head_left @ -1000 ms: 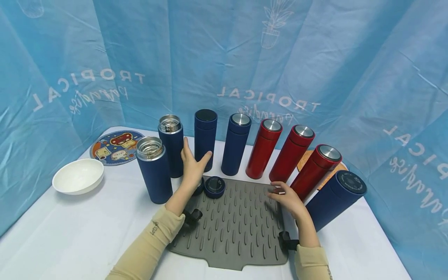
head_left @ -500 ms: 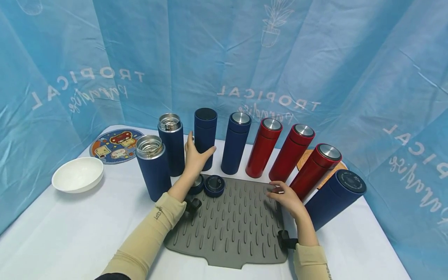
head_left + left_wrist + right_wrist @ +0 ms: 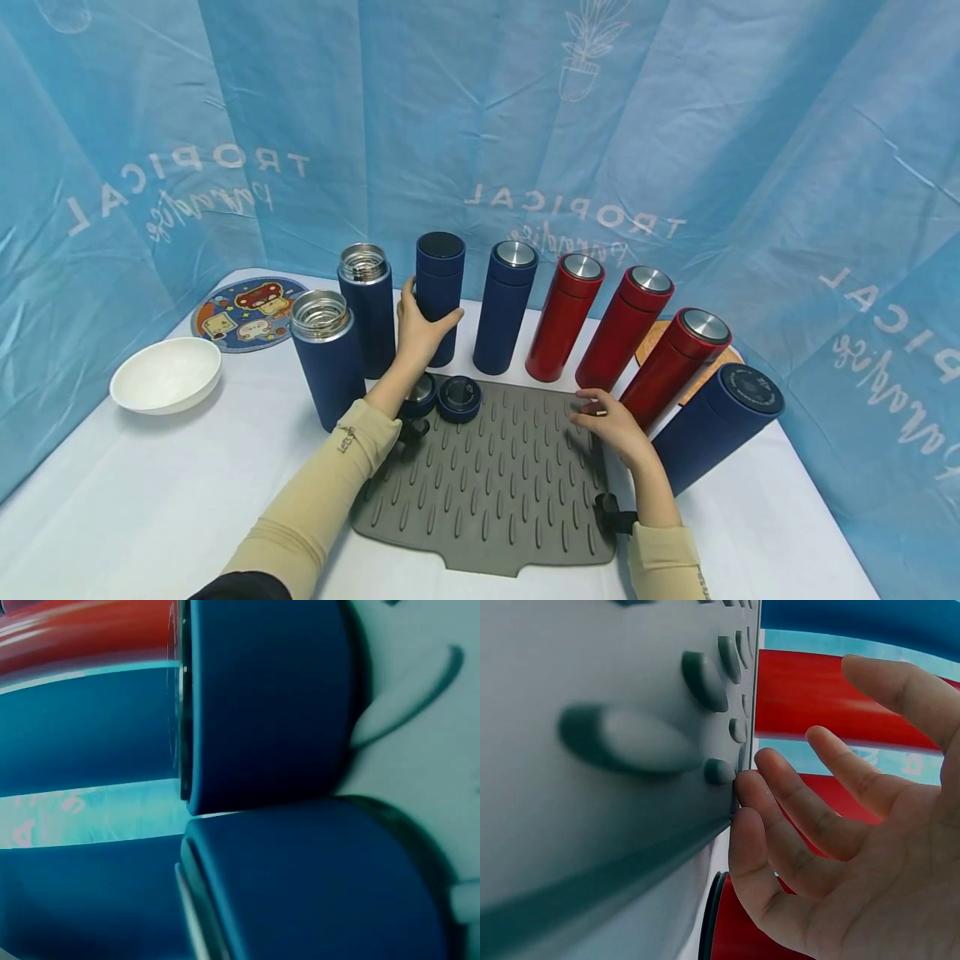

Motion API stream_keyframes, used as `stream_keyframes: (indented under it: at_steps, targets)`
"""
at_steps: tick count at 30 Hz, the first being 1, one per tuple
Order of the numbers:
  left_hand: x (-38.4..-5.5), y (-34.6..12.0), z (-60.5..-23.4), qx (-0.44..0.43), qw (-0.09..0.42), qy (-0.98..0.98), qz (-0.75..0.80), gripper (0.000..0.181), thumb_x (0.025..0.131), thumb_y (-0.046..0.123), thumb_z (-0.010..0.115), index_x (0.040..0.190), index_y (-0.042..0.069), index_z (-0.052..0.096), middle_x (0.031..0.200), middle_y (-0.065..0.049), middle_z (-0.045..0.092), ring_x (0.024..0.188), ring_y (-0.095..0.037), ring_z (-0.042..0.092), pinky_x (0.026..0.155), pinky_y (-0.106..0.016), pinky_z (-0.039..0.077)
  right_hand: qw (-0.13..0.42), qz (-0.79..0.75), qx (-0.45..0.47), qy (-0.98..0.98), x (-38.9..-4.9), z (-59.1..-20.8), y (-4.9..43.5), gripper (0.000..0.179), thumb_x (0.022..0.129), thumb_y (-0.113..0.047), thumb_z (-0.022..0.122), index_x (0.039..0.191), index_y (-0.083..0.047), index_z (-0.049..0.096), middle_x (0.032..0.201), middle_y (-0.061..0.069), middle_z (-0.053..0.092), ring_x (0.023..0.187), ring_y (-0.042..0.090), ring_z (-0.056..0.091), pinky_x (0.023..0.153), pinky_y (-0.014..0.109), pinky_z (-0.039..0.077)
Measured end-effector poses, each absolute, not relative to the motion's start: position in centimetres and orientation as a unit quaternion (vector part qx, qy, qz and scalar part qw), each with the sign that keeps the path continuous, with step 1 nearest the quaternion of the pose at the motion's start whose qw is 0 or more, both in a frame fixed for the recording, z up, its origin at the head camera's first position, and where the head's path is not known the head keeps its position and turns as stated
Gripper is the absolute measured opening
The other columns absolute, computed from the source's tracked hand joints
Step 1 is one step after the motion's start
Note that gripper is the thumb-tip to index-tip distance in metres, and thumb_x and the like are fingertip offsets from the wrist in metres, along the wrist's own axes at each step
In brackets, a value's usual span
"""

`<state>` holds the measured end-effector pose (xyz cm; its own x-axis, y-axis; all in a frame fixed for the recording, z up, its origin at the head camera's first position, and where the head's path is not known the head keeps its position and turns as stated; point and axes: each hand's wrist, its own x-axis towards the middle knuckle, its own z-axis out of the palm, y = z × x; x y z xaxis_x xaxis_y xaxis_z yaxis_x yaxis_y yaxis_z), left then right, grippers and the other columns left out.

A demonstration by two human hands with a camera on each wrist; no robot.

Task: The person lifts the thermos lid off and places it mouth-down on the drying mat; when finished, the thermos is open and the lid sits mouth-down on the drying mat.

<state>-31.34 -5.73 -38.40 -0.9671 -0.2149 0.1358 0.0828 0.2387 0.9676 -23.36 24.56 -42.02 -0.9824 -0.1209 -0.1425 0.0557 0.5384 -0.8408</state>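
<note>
My left hand (image 3: 420, 332) is at the dark blue thermos (image 3: 440, 271) with a black-topped lid. Its fingers reach along the left side and the thumb spreads across the front. Whether the hand presses on it cannot be told; the left wrist view leaves the hand out. Below the forearm two blue thermos lids (image 3: 459, 398) lie on the grey ridged mat (image 3: 517, 500), and they fill much of the left wrist view. Over the mat's right edge rests my right hand (image 3: 618, 425), holding nothing, its fingers (image 3: 832, 825) loosely bent near the rim.
Two lidless blue thermoses (image 3: 330, 367) stand at left. Rightward of the middle come a steel-topped blue thermos (image 3: 505, 312), several red thermoses (image 3: 562, 321) and another blue thermos (image 3: 708, 433). A white bowl (image 3: 167, 377) and a round cartoon mat (image 3: 251, 315) sit far left.
My left hand has moved slightly right and forward, from beside the lidless thermos to the black-topped one. The right hand has stayed in place, and the thermoses stand as before.
</note>
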Motion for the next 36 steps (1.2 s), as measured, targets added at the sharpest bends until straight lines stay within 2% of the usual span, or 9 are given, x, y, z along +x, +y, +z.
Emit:
stream_keyframes:
  at_steps: [11,22,30,36]
  targets:
    - [-32.7,-5.6,-38.4,0.032,0.138,-0.781,-0.608,0.097,0.077,0.031,0.073,0.148,0.014,0.008,0.144,-0.017,0.025,0.13,-0.032,0.032,0.105,-0.048,0.028,0.087,-0.483,-0.021,0.871,-23.4,-41.9,24.5,0.044,0.085,-0.014,0.063,0.125,0.001,0.05,0.113,0.021,0.055,0.103,0.03,0.052,0.082,0.04,0.048]
    - [-33.1,-5.8,-38.3,0.028,0.153,-0.782,-0.604,0.089,0.079,0.03,0.072,0.145,0.012,0.014,0.14,-0.015,0.034,0.126,-0.031,0.038,0.103,-0.046,0.031,0.087,-0.488,-0.026,0.868,-23.4,-41.7,24.1,0.045,0.085,-0.013,0.063,0.125,0.002,0.049,0.113,0.023,0.054,0.103,0.031,0.051,0.083,0.042,0.048]
    - [-31.9,-5.8,-38.3,0.017,0.182,-0.762,-0.621,0.082,0.077,0.031,0.074,0.141,0.014,0.026,0.136,-0.013,0.041,0.124,-0.03,0.041,0.102,-0.046,0.032,0.091,-0.487,-0.015,0.869,-23.3,-42.0,24.2,0.045,0.086,-0.015,0.063,0.126,0.0,0.05,0.112,0.019,0.055,0.102,0.029,0.052,0.082,0.041,0.048]
    - [-30.4,-5.9,-37.3,0.011,0.187,-0.75,-0.634,0.085,0.074,0.032,0.076,0.142,0.015,0.027,0.135,-0.011,0.044,0.123,-0.028,0.043,0.101,-0.047,0.034,0.089,-0.488,-0.02,0.868,-23.2,-41.7,24.4,0.046,0.086,-0.016,0.063,0.126,0.001,0.049,0.114,0.021,0.054,0.104,0.03,0.052,0.083,0.043,0.048]
